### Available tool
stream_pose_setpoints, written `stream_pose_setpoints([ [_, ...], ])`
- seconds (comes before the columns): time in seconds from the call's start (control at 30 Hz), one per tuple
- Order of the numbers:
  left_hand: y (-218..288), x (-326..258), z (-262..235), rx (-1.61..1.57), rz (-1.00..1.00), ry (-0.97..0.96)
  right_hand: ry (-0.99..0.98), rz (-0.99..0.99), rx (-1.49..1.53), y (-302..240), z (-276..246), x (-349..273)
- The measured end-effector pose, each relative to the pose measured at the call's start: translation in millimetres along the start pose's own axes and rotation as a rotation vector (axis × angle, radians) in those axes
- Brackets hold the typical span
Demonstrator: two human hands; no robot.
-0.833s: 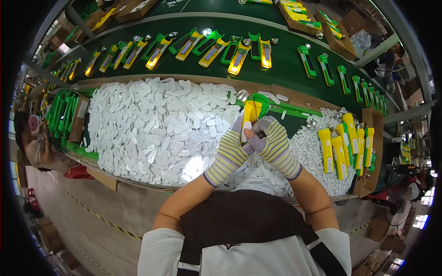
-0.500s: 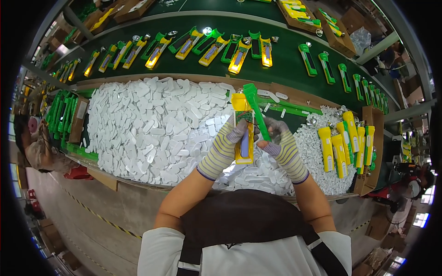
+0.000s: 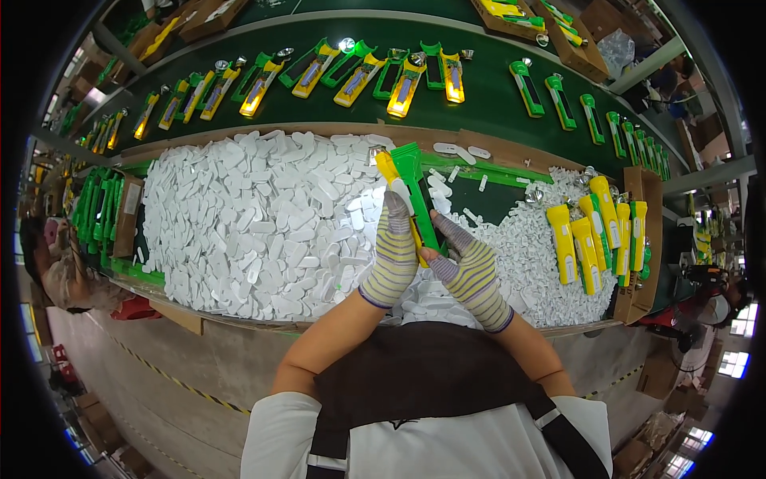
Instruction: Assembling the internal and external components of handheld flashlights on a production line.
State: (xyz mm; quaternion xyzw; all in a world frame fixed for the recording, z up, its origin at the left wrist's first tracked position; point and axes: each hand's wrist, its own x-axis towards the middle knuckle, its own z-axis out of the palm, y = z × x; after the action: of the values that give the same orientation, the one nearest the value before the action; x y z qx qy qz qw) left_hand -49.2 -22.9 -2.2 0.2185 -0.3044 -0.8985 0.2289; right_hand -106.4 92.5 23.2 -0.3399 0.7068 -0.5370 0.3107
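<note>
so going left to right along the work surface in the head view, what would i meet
Green casings, heap of flat white pieces, left hand, held green-and-yellow flashlight, right hand, yellow flashlights, cardboard box wall.

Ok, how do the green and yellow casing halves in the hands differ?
The yellow casing half sits further left than the green casing half. The green casing half shows most of its length; the yellow casing half is largely hidden by it and the left hand. Both are long and held.

We see gloved hands (image 3: pixel 392 254) in bright, even light; windows (image 3: pixel 744 321) flare white, and fisheye distortion bows the conveyor rail (image 3: pixel 359 14).
</note>
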Motion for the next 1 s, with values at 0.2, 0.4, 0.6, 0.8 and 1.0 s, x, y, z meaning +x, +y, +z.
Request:
stream_pose_setpoints([
  [0.2,5.9,-5.0,15.6,0.037,0.094,-0.161,-0.026,-0.232,-0.491,-15.9,-26.4,3.8],
  [0.4,-5.6,-23.0,42.1,0.448,-0.302,-0.451,0.301,-0.747,-0.370,-40.6,-82.0,51.9],
  [0.6,-25.9,-13.7,40.1,0.522,-0.353,-0.511,0.082,0.027,-0.094,-8.1,-117.9,62.1],
  [0.8,-12.5,18.3,21.8,-0.288,-0.504,-0.317,-0.043,0.610,-1.270,66.5,-204.9,102.7],
  [1.0,-9.2,21.8,15.1,-0.147,-0.410,-0.378,0.050,0.153,-1.286,86.6,-187.7,88.6],
])
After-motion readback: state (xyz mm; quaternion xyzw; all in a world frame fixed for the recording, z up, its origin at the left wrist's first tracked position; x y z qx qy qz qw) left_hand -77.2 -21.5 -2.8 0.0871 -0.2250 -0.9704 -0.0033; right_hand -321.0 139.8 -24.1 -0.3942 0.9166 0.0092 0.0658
